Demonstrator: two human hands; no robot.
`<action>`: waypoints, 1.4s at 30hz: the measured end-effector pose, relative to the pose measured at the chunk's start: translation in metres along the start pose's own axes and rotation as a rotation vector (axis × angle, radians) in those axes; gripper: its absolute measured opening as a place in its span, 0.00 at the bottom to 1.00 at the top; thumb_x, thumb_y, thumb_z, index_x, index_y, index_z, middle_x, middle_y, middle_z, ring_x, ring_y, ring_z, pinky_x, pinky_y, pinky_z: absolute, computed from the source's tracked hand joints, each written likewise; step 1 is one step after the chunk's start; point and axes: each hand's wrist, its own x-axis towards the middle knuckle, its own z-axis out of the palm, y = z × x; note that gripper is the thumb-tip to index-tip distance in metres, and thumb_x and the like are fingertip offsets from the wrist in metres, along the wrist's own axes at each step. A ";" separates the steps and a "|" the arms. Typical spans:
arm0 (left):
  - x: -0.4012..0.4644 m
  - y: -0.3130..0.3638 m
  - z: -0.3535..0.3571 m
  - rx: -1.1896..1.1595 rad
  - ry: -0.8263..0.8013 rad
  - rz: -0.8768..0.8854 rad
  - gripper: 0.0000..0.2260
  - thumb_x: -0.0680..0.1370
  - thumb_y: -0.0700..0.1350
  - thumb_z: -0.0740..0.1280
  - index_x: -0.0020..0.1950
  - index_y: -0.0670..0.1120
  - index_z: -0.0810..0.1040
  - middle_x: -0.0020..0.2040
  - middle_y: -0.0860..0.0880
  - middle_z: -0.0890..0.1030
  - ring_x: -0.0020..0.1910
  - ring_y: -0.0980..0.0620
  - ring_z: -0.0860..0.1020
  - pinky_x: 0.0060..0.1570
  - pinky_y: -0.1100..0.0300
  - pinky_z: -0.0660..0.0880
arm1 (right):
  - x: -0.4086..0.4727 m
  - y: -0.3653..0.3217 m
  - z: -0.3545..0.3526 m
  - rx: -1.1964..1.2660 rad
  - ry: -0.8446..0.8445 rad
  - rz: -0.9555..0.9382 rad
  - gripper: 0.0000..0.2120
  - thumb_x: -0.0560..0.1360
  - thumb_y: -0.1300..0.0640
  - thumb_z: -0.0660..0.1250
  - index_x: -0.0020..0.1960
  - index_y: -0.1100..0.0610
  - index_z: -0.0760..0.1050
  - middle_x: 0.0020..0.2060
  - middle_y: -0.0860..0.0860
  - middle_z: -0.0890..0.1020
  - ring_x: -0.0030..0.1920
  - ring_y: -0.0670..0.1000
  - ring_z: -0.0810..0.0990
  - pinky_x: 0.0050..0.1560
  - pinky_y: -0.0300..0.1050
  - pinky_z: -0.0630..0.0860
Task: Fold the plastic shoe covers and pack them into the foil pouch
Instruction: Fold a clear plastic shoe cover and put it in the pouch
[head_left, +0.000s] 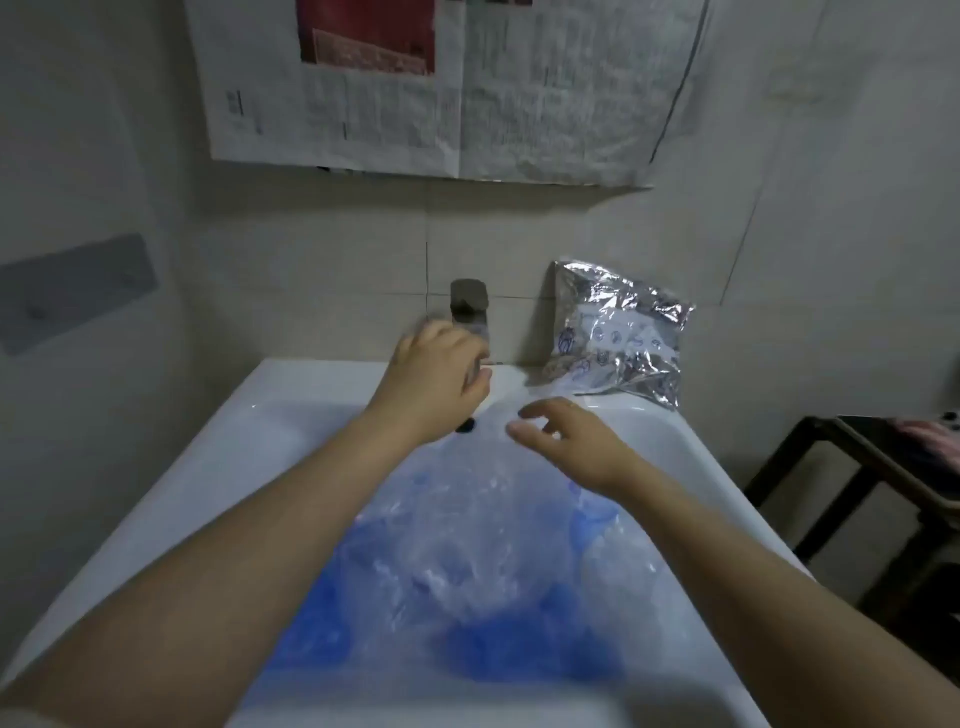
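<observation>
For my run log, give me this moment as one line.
left hand: by tap, blurred | right hand: open over covers | covers: unfolded in sink | pouch: on rim

Pale tiled wall (322, 249), dim light. Newspaper sheets (447, 93) stuck up high. Grey rectangular plate (78, 291) at left. White ceramic sink (291, 395) below grey tap (469, 301). Dark wooden frame furniture (852, 467) right.

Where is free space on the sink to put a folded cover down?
The sink rim is bare at back left, left of the left hand. The basin is crowded with shoe covers. The foil pouch fills the back right corner.
</observation>
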 end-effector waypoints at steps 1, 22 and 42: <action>-0.002 0.003 0.001 -0.043 -0.012 -0.007 0.14 0.79 0.49 0.57 0.59 0.45 0.76 0.59 0.48 0.77 0.61 0.48 0.68 0.58 0.56 0.62 | -0.003 -0.003 -0.001 -0.053 -0.053 0.014 0.27 0.72 0.42 0.67 0.66 0.55 0.70 0.61 0.49 0.75 0.56 0.49 0.74 0.55 0.40 0.68; -0.009 -0.027 0.041 -1.304 0.146 -0.772 0.11 0.79 0.42 0.62 0.36 0.45 0.74 0.31 0.49 0.75 0.31 0.52 0.72 0.32 0.63 0.68 | 0.043 0.027 0.005 -0.107 0.137 0.004 0.19 0.67 0.45 0.73 0.31 0.56 0.69 0.24 0.47 0.67 0.27 0.46 0.65 0.32 0.46 0.61; -0.020 -0.015 0.033 -1.618 0.239 -0.768 0.16 0.77 0.47 0.64 0.64 0.53 0.66 0.62 0.46 0.72 0.55 0.49 0.76 0.56 0.54 0.72 | 0.024 0.010 0.032 0.187 0.340 0.043 0.11 0.79 0.61 0.56 0.56 0.63 0.73 0.41 0.52 0.80 0.38 0.51 0.74 0.37 0.38 0.67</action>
